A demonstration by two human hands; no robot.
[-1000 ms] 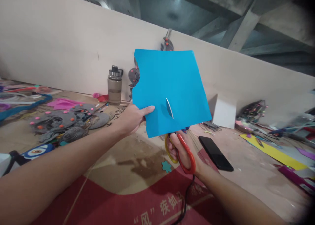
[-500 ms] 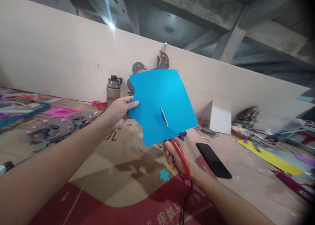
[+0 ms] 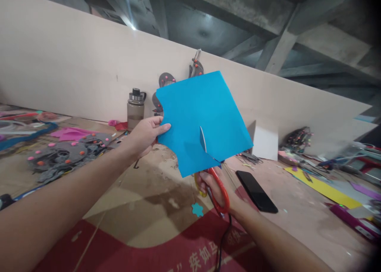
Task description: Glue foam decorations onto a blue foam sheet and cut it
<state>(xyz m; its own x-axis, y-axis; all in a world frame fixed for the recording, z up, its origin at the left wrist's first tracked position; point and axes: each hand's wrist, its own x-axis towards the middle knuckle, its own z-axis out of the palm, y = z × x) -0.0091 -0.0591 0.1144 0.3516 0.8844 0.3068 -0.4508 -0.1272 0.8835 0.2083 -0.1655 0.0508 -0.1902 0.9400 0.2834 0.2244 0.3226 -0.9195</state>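
Observation:
My left hand pinches the notched left edge of a blue sheet, thumb on the front. The sheet is held up in the air, tilted, its left side scalloped by curved cutouts. My right hand grips a pair of scissors with one red and one yellow handle loop, just under the sheet's lower edge. One blade shows through a slit in the sheet; the other is hidden behind it. On the cardboard below lies a small turquoise flower-shaped piece.
A black phone lies right of my right hand. Behind my left hand stands a grey bottle. Grey pieces with pink and orange pins lie at left. A white card leans on the pale partition; a yellow sheet lies at right.
The sheet has tilted, its right side swinging outward to the right and its top right corner rising. The slit now sits slightly farther right and higher. Both hands keep their grip.

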